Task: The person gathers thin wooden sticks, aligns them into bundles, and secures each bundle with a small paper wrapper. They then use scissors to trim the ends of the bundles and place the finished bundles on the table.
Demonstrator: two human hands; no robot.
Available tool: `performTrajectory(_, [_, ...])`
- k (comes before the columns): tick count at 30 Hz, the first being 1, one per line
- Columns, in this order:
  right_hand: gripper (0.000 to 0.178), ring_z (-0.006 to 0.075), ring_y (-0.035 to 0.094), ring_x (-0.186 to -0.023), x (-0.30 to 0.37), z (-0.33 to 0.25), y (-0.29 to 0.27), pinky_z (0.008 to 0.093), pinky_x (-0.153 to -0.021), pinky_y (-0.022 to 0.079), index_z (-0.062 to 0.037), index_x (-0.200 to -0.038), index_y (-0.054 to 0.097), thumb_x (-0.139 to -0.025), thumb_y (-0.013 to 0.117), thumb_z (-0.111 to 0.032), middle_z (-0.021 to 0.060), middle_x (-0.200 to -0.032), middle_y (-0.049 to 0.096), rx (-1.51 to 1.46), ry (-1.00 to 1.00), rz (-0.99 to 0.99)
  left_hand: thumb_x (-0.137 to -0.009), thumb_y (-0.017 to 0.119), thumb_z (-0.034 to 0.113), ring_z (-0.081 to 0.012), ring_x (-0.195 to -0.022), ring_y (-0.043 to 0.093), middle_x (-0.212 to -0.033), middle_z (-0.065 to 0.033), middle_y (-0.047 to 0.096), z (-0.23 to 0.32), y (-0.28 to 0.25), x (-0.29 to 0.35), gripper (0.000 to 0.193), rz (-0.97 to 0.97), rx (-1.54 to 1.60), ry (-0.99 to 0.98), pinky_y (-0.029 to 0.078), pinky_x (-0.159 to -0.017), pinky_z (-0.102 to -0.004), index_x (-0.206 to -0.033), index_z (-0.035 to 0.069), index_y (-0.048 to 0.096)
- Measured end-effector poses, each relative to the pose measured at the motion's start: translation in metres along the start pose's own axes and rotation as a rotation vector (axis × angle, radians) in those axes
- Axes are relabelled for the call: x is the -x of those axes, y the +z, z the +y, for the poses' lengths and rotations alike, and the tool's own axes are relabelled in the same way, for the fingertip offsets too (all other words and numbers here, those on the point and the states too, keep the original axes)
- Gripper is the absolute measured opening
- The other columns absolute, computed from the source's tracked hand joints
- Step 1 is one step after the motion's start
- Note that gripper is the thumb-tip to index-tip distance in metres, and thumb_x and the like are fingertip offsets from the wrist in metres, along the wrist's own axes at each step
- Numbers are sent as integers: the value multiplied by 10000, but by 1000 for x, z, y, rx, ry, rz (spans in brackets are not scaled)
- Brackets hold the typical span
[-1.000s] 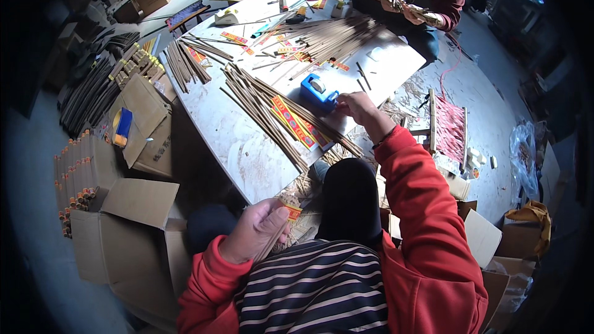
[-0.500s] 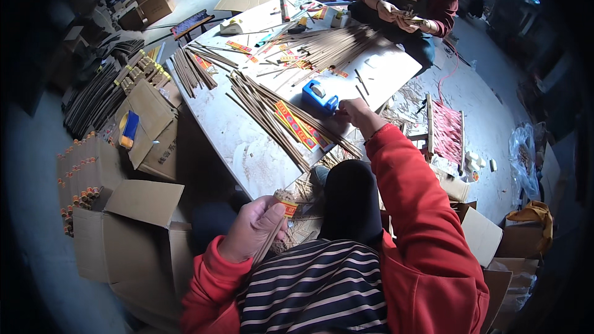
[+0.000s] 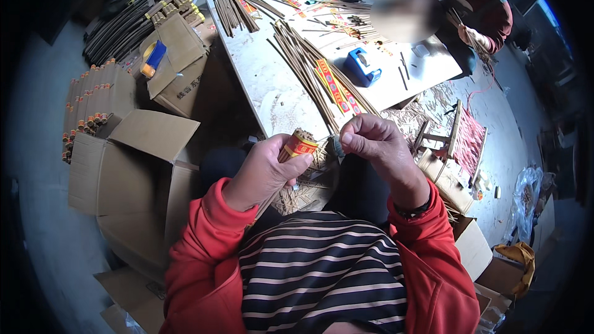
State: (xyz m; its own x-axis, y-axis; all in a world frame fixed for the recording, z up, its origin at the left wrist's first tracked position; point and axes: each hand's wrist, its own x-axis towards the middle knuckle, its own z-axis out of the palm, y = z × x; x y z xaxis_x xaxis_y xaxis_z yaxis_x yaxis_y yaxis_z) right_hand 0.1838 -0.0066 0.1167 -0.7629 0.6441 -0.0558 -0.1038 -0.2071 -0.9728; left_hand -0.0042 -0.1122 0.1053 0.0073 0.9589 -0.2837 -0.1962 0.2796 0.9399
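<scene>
Held upright in my left hand (image 3: 263, 167) is a bundle of thin brown sticks (image 3: 305, 135), like incense, its top end wrapped in a red and yellow paper band. My fingers and thumb close round it just below the band. To the right of the bundle and apart from it, my right hand (image 3: 380, 148) is raised with thumb and forefinger pinched; anything between them is too small to see. Beyond it on the white table (image 3: 278, 111) stands a blue tape dispenser (image 3: 362, 67). Loose brown sticks (image 3: 300, 65) and red-yellow label strips (image 3: 332, 86) lie left of the dispenser.
An open cardboard box (image 3: 133, 176) stands at my left, with banded bundles (image 3: 93, 105) stacked behind it. Across the table sits another person (image 3: 495, 9) holding sticks. A stool with a pink woven seat (image 3: 468, 142) is at the right, among scraps on the floor.
My right hand has come back from the tape dispenser to near the bundle. The left hand has lifted the bundle slightly. My view has shifted, and the other person's hands have moved lower.
</scene>
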Motion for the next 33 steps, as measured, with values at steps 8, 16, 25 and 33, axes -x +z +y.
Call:
performTrajectory(8, [151, 34, 487, -715, 5, 12, 34, 175, -637, 396, -8, -864, 582, -846, 612, -155, -26, -772, 568, 290, -26, -36, -788, 629, 90, -18, -606, 475, -754, 8, 544, -1, 5, 5, 252, 46, -34, 67, 394, -522, -169, -978, -38, 524])
performTrajectory(16, [157, 26, 490, -653, 5, 18, 37, 165, -574, 398, 8, -849, 583, -844, 617, -146, -17, -729, 575, 392, -34, 80, -781, 616, 103, -34, -686, 490, -790, -3, 557, -6, 6, 4, 248, 54, -92, 123, 432, -611, -197, -964, -39, 528])
performTrajectory(25, [198, 43, 496, -623, 3, 16, 34, 188, -552, 405, 12, -824, 588, -801, 668, -168, -1, -697, 580, 548, 14, 144, -782, 612, 83, -33, -609, 494, -780, -3, 552, 2, 8, 6, 289, 35, -97, 55, 417, -544, -179, -1028, -32, 514])
performTrajectory(33, [240, 52, 487, -679, -4, 26, 25, 188, -602, 398, -6, -830, 557, -759, 706, -181, -9, -742, 552, 312, -75, 15, -834, 595, 351, -60, -525, 497, -714, -24, 537, 0, -5, 4, 453, -241, 83, 48, 406, -478, -167, -1073, -19, 489])
